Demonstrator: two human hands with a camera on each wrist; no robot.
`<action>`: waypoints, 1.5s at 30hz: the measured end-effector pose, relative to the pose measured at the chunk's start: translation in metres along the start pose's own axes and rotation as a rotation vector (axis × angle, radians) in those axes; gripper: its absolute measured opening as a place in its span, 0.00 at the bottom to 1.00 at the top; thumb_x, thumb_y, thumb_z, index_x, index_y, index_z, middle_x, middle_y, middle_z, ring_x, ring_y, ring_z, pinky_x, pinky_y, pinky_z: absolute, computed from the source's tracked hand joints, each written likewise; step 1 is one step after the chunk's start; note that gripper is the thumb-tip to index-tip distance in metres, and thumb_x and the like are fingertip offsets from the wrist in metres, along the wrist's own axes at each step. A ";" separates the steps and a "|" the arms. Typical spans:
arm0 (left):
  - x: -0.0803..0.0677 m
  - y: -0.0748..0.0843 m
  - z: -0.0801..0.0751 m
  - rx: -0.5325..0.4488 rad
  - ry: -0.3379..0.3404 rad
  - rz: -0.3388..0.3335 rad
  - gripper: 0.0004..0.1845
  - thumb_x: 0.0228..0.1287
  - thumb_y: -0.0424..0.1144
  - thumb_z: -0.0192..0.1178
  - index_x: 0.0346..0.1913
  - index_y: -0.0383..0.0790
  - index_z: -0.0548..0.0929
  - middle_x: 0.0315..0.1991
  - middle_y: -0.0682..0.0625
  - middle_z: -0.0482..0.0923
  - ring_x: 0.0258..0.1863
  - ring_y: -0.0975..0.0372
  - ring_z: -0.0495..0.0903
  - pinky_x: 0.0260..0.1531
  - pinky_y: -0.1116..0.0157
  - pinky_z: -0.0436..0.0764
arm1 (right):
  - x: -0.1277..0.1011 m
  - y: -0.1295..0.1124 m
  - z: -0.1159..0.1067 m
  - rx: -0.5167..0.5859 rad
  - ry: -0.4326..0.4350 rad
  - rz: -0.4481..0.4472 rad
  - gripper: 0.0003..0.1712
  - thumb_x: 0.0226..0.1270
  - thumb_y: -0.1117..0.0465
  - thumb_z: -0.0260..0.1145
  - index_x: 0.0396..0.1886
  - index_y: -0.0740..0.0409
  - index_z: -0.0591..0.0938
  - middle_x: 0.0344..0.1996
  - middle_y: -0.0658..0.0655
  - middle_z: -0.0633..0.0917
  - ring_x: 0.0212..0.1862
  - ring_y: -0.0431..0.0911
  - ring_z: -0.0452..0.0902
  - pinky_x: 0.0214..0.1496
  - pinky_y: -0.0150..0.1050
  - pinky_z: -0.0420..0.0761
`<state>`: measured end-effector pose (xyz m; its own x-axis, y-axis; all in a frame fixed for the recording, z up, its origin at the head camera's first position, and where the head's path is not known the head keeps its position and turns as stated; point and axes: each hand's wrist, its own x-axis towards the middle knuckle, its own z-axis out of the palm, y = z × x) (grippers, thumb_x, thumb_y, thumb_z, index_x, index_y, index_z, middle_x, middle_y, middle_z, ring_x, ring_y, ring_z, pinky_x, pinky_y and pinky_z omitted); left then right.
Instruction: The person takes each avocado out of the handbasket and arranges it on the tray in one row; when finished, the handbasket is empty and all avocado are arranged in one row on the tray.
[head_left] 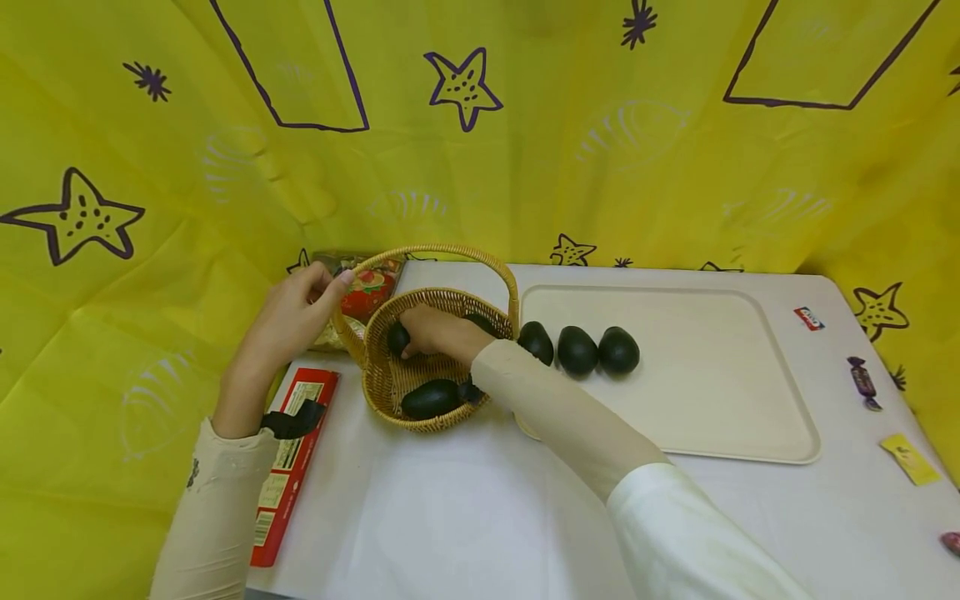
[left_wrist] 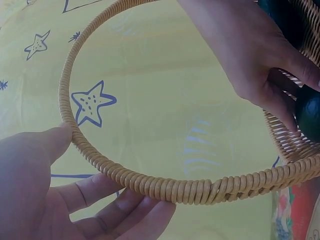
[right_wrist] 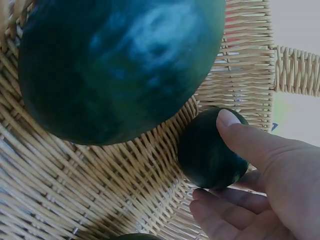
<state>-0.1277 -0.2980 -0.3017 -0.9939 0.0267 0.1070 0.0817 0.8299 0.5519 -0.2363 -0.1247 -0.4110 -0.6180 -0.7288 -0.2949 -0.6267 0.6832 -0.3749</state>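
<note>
A wicker basket [head_left: 427, 424] with a tall arched handle [left_wrist: 160, 189] stands on the table. My left hand [head_left: 291, 321] holds the left side of that handle, thumb on one side and fingers on the other. Inside the basket, my right hand [head_left: 444, 335] grips a small dark green avocado [right_wrist: 210, 150] near the left wall, the thumb over it and fingers beneath. A larger avocado [head_left: 431, 400] lies at the basket's front, and another [head_left: 480, 322] is partly hidden behind my right hand. Right of the basket, three avocados [head_left: 577, 351] sit in a row on a cream tray [head_left: 712, 367].
A red box [head_left: 300, 467] lies left of the basket, with a red patterned package [head_left: 367, 287] behind it. Along the table's right side are small wrapped sweets, among them a purple one [head_left: 862, 383] and a yellow packet [head_left: 910, 459]. Yellow cloth [head_left: 525, 183] hangs behind.
</note>
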 end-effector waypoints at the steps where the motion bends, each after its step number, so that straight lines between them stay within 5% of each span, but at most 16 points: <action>1: 0.000 0.000 0.000 -0.002 0.000 0.000 0.26 0.83 0.62 0.46 0.41 0.40 0.75 0.35 0.44 0.71 0.33 0.53 0.68 0.33 0.55 0.68 | 0.000 0.000 0.000 0.004 -0.002 0.002 0.23 0.72 0.51 0.74 0.58 0.59 0.80 0.57 0.57 0.84 0.58 0.47 0.82 0.59 0.39 0.79; 12: 0.001 0.000 0.002 -0.018 0.011 0.004 0.27 0.82 0.63 0.46 0.41 0.40 0.75 0.36 0.44 0.72 0.33 0.53 0.69 0.33 0.55 0.68 | -0.006 0.007 -0.005 0.099 -0.007 -0.035 0.26 0.76 0.54 0.71 0.66 0.63 0.78 0.63 0.61 0.82 0.65 0.51 0.79 0.66 0.43 0.78; 19: -0.001 0.000 0.001 -0.010 0.006 0.005 0.27 0.83 0.62 0.46 0.41 0.40 0.75 0.36 0.44 0.72 0.33 0.53 0.68 0.33 0.55 0.68 | -0.019 0.009 -0.015 0.173 0.028 -0.094 0.43 0.78 0.54 0.68 0.82 0.67 0.61 0.79 0.65 0.66 0.80 0.56 0.62 0.80 0.45 0.64; 31: -0.002 0.002 0.002 -0.029 0.023 -0.007 0.30 0.81 0.66 0.45 0.40 0.39 0.75 0.36 0.43 0.72 0.33 0.52 0.69 0.33 0.55 0.68 | -0.071 0.014 -0.001 0.252 0.210 -0.190 0.46 0.77 0.54 0.69 0.82 0.69 0.58 0.79 0.65 0.67 0.76 0.55 0.70 0.76 0.44 0.71; 45: -0.003 0.002 0.003 -0.034 0.030 0.000 0.29 0.81 0.65 0.46 0.41 0.39 0.76 0.36 0.43 0.72 0.34 0.52 0.69 0.34 0.55 0.68 | -0.156 0.027 0.002 0.272 0.320 -0.202 0.46 0.77 0.53 0.69 0.84 0.62 0.58 0.82 0.62 0.62 0.81 0.54 0.61 0.78 0.47 0.68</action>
<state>-0.1247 -0.2950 -0.3034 -0.9913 0.0093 0.1315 0.0845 0.8105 0.5796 -0.1558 0.0075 -0.3767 -0.6387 -0.7655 0.0781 -0.6287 0.4607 -0.6265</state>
